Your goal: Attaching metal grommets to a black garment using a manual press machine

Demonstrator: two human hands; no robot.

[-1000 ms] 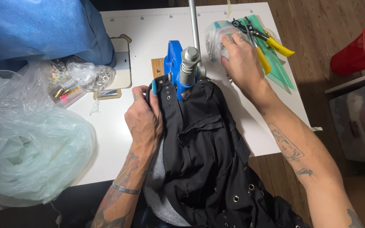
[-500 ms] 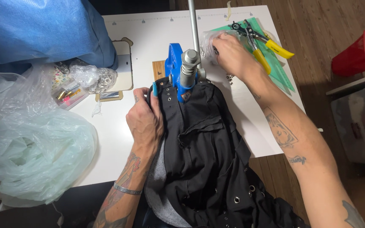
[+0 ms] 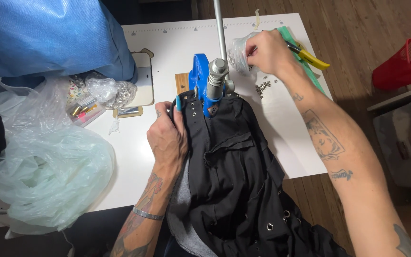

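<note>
Head view — left hand (image 3: pixel 167 139) flat on black garment (image 3: pixel 234 171); right hand (image 3: pixel 267 51) fingers pinching clear bag (image 3: pixel 238 53).

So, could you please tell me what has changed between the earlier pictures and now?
The right hand has drawn back from the pliers toward the press and now pinches the small clear bag beside the loose eyelets. The left hand stays pressing the black garment at the press.
</note>
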